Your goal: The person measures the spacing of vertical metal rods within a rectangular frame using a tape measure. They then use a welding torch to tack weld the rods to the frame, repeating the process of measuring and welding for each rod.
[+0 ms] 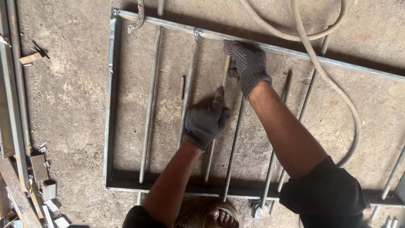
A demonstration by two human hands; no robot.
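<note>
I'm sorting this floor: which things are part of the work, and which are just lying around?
In the work: left hand and right hand, both gloved, on one thin rod; steel frame.
Lying around: hose, metal offcuts, steel bars at left.

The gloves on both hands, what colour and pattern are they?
Dark grey knit gloves with small pale grip dots, clearest on the right hand in the head view.

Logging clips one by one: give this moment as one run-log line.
left hand: on rod | right hand: gripping rod top at frame | hose across frame | concrete floor
</note>
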